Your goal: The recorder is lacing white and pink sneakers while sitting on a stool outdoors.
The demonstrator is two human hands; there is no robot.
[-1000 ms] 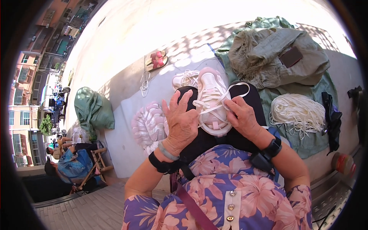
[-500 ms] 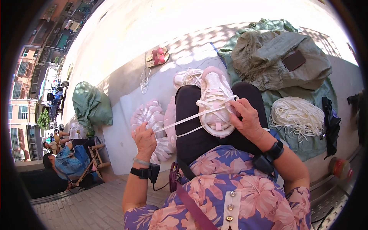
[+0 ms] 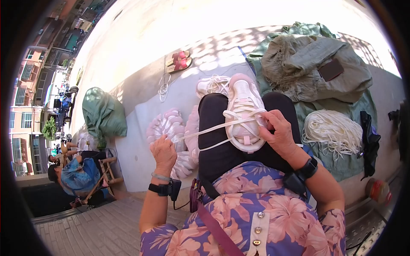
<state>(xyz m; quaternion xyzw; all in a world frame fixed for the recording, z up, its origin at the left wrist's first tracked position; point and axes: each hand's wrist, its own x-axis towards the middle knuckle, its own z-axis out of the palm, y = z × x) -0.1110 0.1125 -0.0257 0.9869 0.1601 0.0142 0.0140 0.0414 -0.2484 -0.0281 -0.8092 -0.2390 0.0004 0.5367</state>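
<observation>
A pink and white sneaker [image 3: 243, 102] rests on my lap between my knees, toe pointing away, with white lace crossed over its front. My left hand [image 3: 164, 151] is closed on a white shoelace [image 3: 205, 130], which runs taut from the shoe toward the left. My right hand [image 3: 275, 130] is at the shoe's right edge, thumb and forefinger pinched by the eyelets; what lies between those fingertips is too small to make out. A second lace strand [image 3: 215, 145] crosses my left thigh. Just beyond my left knee lies another laced sneaker [image 3: 212, 85].
Pink-white shoe pieces [image 3: 164, 123] lie in a ring on a pale sheet [image 3: 141, 158]. At right are a heap of white laces [image 3: 331, 132] and a grey-green sack [image 3: 311, 68]. Red sandals [image 3: 179, 64] stand ahead. A green bag [image 3: 102, 113] and a seated person [image 3: 79, 175] are at left.
Both hands keep nearly the same pose, with the lace still stretched between the left hand and the shoe. The whole view has shifted slightly.
</observation>
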